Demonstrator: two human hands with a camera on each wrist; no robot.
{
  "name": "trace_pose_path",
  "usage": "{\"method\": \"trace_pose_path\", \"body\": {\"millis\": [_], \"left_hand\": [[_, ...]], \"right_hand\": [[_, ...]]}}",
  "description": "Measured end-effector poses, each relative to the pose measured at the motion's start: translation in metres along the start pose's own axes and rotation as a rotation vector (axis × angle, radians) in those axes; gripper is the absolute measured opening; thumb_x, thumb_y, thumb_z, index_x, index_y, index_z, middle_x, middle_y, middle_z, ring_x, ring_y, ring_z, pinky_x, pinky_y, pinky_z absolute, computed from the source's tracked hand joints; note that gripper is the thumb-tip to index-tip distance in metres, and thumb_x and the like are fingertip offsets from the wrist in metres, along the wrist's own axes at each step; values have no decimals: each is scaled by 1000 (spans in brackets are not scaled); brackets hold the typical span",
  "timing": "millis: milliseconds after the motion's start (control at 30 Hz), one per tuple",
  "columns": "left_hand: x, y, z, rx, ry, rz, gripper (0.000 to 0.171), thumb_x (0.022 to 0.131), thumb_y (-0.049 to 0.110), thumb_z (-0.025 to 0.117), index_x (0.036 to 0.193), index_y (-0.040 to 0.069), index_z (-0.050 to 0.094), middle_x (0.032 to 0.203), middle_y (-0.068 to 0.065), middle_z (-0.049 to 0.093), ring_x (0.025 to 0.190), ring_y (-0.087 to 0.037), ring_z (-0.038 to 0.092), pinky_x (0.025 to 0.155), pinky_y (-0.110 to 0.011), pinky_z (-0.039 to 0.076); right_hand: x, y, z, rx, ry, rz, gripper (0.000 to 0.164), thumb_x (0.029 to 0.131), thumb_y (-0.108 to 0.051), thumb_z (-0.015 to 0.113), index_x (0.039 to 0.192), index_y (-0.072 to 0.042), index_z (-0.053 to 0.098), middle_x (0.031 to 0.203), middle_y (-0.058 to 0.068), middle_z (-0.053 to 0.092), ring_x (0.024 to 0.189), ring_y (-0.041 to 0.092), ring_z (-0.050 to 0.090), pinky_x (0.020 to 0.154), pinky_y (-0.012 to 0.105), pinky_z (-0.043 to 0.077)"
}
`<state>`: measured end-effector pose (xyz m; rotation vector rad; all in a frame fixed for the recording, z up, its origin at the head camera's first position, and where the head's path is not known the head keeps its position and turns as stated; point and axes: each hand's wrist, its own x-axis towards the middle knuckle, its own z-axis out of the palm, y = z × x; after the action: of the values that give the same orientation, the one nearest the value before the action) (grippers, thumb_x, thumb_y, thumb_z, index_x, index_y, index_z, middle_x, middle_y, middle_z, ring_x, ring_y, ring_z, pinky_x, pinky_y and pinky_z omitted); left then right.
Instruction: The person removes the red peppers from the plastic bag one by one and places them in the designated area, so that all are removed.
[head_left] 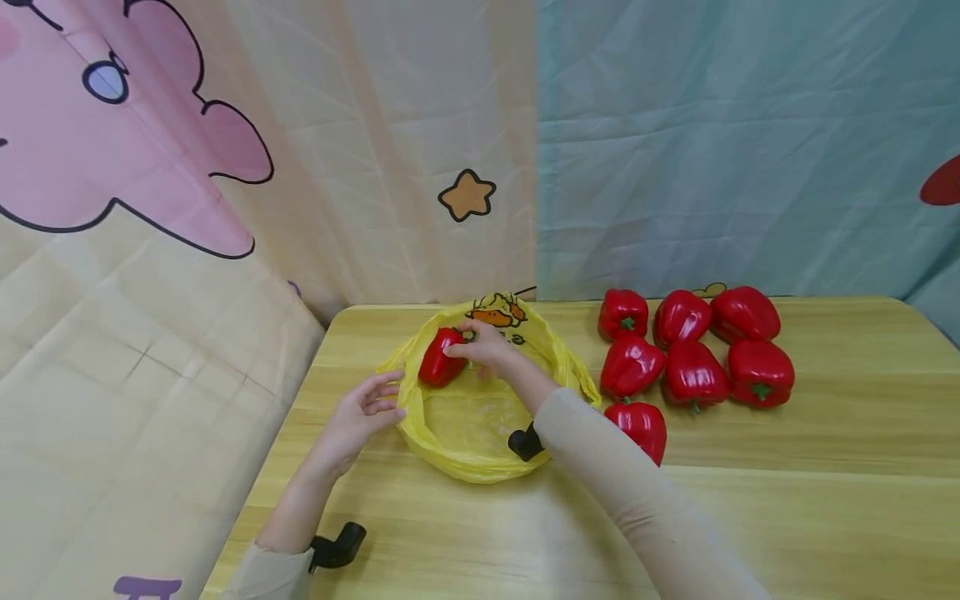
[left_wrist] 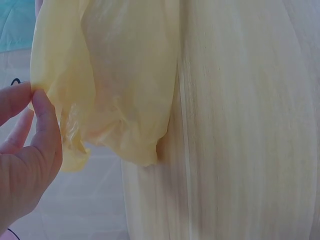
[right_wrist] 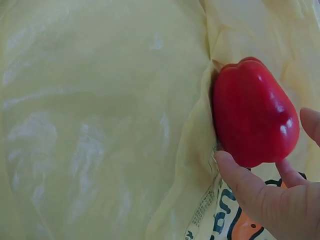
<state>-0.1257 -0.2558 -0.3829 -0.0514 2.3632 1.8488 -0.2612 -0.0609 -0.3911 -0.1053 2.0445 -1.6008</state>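
Observation:
A yellow plastic bag (head_left: 457,462) stands on the table with its mouth spread wide. My left hand (head_left: 360,417) is at its left rim; in the left wrist view thumb and fingertip pinch the bag's edge (left_wrist: 60,55). Inside the bag, a red bell pepper (head_left: 438,358) leans against the left wall. My right hand (head_left: 487,346) reaches into the bag, its spread fingers touching the stem end of the pepper. In the right wrist view the pepper (right_wrist: 255,115) lies against the plastic, the thumb at its lower end and one finger apart from its side.
Several red bell peppers (head_left: 696,372) lie grouped on the table right of the bag. One pepper (head_left: 641,425) is partly behind my right sleeve (head_left: 622,492). The wooden table (head_left: 847,533) meets a printed curtain (head_left: 712,150) at the back.

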Motion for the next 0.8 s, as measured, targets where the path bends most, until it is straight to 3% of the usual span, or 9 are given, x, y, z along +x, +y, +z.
{"method": "trace_pose_path", "body": {"millis": [167,800], "left_hand": [[1,0,1,-5,-2,5,54,85,-3,62,135,1,42,125,-22,48,97,-21,54,79,-22,50],[1,0,2,-22,1,1,54,85,-5,61,136,1,42,125,-23,47,97,-20,54,78,-22,50]], "right_hand": [[2,3,5,48,29,7,56,83,-20,71,133,-14,46,138,15,40,119,36,44,85,58,45],[6,10,17,43,67,0,60,80,-23,74,131,-12,45,133,15,45,116,34,47,83,53,48]]}}
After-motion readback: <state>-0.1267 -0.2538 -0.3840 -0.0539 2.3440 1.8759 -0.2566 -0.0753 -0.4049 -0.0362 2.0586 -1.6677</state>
